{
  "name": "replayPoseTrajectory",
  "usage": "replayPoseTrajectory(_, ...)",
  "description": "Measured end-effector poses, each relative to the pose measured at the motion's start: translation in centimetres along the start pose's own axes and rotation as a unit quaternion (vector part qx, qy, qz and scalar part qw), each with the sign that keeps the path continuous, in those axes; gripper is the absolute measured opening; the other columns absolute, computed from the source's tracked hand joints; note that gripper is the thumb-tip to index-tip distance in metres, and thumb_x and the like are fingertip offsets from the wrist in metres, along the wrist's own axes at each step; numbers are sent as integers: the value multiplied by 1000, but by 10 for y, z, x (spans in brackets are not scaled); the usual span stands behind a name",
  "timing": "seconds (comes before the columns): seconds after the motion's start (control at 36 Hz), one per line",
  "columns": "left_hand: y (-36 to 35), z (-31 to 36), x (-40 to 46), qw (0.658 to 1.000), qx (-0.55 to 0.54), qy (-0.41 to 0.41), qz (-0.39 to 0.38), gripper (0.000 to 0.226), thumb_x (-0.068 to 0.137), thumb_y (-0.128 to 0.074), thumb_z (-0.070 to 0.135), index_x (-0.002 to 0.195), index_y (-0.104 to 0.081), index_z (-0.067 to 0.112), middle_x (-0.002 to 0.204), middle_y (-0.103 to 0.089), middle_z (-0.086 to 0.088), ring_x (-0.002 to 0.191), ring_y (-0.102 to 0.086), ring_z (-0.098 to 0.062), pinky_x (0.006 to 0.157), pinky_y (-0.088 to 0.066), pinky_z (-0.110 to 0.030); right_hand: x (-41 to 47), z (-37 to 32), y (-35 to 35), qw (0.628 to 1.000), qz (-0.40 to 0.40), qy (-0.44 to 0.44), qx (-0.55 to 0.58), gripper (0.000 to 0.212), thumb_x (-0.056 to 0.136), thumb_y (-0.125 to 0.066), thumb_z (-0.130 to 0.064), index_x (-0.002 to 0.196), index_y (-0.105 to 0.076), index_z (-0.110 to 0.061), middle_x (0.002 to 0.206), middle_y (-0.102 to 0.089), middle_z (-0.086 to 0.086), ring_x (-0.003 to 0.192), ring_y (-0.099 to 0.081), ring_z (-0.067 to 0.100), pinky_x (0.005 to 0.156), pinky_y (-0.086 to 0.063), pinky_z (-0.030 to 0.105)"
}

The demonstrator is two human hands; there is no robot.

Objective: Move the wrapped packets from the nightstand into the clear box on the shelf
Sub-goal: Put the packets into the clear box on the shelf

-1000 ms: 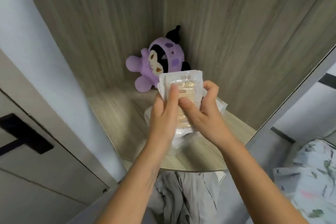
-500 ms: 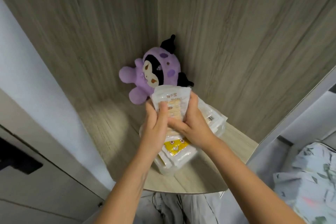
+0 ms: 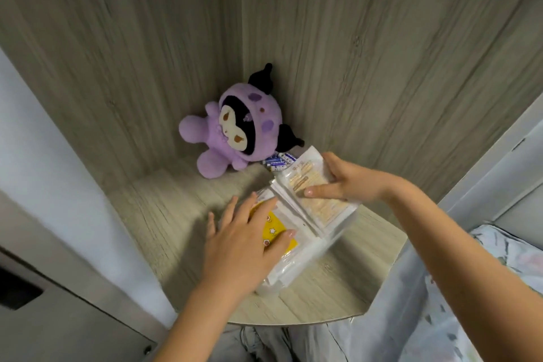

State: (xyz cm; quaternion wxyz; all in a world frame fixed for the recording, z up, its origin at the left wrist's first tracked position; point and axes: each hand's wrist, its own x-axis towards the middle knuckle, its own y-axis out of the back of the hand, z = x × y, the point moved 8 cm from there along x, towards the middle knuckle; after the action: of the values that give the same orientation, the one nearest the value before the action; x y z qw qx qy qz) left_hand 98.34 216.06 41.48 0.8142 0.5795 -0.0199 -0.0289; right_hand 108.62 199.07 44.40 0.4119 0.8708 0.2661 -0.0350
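Wrapped packets (image 3: 316,200): a stack of pale, clear-wrapped sachets with tan printing, tilted, lower edge down in the clear box (image 3: 296,269) on the shelf (image 3: 164,214). Right hand (image 3: 343,182) grasps the stack from the right side, thumb laid flat across the printed front face, fingers curled over the far top edge behind it. A second lot lies flat in the box beside and to the left of the tilted stack; the top one is a yellow packet (image 3: 274,229) with small star and flower marks. Left hand (image 3: 244,241) rests palm down on that flat lot, fingers spread and extended, thumb lying across the yellow print; it presses on top without closing round anything. Box walls are see-through and motion-blurred at the near corner, so its exact outline is hard to make out. Shelf surface is light wood grain with a curved front edge, set into a corner of matching wood panels (image 3: 382,53). In the back corner, a purple plush toy (image 3: 238,132) with black horns leans against the panels. Between the toy and the packet stack lie a few small blue-and-white batteries (image 3: 279,162). Patterned bedding (image 3: 496,288) shows at lower right.
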Motion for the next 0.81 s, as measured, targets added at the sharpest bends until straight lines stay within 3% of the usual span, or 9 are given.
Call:
replayPoseTrajectory(0.08, 1, 0, 1, 1000, -26, -4, -14, 73, 84, -29, 73, 148, -3, 47, 158, -5, 20, 147, -2, -12, 118, -18, -45, 3, -1, -7, 1000, -7, -10, -18, 49, 75, -70, -54, 92, -40, -19, 80, -48, -6, 70, -47, 2, 66, -46, 19)
replayPoseTrajectory(0.11, 1, 0, 1, 999, -32, -3, -14, 77, 83, -30, 73, 148, 1, 45, 158, -4, 21, 146, -1, -12, 118, -19, -44, 3, -4, -12, 1000, -15, -4, -12, 52, 75, -69, -57, 99, -42, -20, 83, -56, -3, 73, -53, 3, 70, -49, 21)
replayPoseTrajectory(0.17, 0, -2, 2, 999, -48, 1, -15, 83, 81, -30, 74, 149, 5, 43, 158, -3, 22, 146, 0, -10, 117, -21, -42, 5, -9, -21, 1000, -21, 9, -20, 83, 71, -63, -71, 129, -39, -16, 115, -64, 10, 106, -61, 16, 95, -50, 40)
replayPoseTrajectory(0.25, -2, -4, 4, 998, -66, 6, -13, 85, 82, -32, 74, 150, 6, 40, 158, -3, 23, 146, 2, -8, 116, -23, -42, 4, -7, -24, 995, -10, -10, -97, 97, 86, -49, -61, 152, 0, -10, 150, -30, 9, 142, -24, 22, 117, -19, 34)
replayPoseTrajectory(0.31, -2, -4, 4, 997, -70, 7, -13, 83, 84, -34, 72, 150, 5, 39, 158, -2, 22, 146, 3, -7, 115, -23, -43, 2, -2, -22, 990, 7, -34, -136, 96, 89, -40, -62, 151, 10, -8, 141, -30, 10, 142, -17, 24, 117, -16, 32)
replayPoseTrajectory(0.42, -2, -3, 4, 997, -74, 15, -28, 81, 85, -35, 71, 150, 0, 39, 159, -2, 20, 147, 4, -8, 115, -24, -43, -4, -5, -23, 983, 16, -38, -178, 86, 92, -28, -60, 152, 7, -9, 118, -26, 0, 134, -23, 25, 116, -16, 35)
replayPoseTrajectory(0.56, -1, 1, 7, 997, -54, 32, -41, 84, 85, -35, 72, 152, -2, 34, 160, 2, 16, 148, 5, -13, 114, -22, -48, -7, -16, -19, 968, 55, -13, -245, 88, 92, -31, -61, 151, 6, -7, 137, -31, 11, 135, -26, 28, 114, -19, 37)
replayPoseTrajectory(0.69, 6, -1, 0, 995, -90, 33, 1, 93, 81, -34, 76, 152, 7, 31, 161, 8, 10, 148, 7, -11, 118, -7, -54, -19, -17, -14, 989, 78, 8, -123, 95, 91, -40, -56, 149, 16, -7, 158, -10, 8, 146, -8, 24, 119, -12, 35)
replayPoseTrajectory(0.81, 19, -8, -20, 988, -147, 26, 51, 126, 49, -24, 98, 151, 7, 32, 161, 4, 7, 148, 8, -11, 118, 3, -50, -45, -8, 2, 987, 157, 38, -13, 95, 79, -41, -63, 153, -3, -18, 159, -14, 1, 146, -10, 16, 120, -12, 36)
